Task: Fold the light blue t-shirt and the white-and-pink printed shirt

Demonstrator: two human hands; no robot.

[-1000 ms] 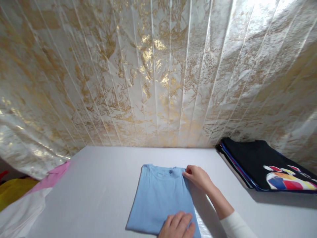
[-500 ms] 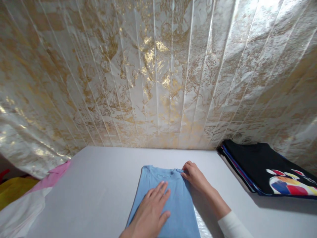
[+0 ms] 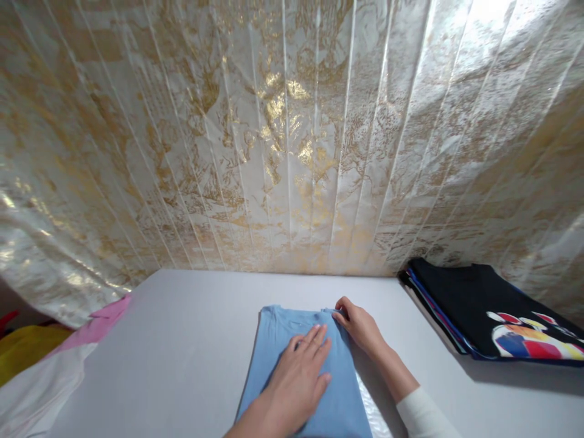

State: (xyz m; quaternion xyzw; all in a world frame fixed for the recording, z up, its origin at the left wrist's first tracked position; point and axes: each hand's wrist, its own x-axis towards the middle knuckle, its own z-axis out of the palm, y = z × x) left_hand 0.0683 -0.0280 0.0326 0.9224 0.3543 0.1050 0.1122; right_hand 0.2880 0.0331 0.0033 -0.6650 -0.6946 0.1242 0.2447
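A light blue T-shirt (image 3: 340,389), folded into a long rectangle, lies on the white table with its neckline at the far end. My left hand (image 3: 298,374) rests flat on the upper part of the shirt, fingers extended. At the shirt's far right corner my right hand (image 3: 358,322) pinches the fabric beside the collar between thumb and fingers. A strip of shiny clear plastic (image 3: 371,404) shows along the shirt's right edge. The near end of the shirt runs out of view.
On the right of the white table (image 3: 182,340) is a stack of folded shirts (image 3: 456,298), a black one with a colourful print on top. Loose pink, white and yellow clothes (image 3: 91,331) lie at the left edge. A gold-patterned silvery sheet (image 3: 292,152) hangs behind.
My left hand has slid right and slightly away from me across the shirt. My right hand stays at the corner, hardly moved, and the fabric by the collar looks flatter.
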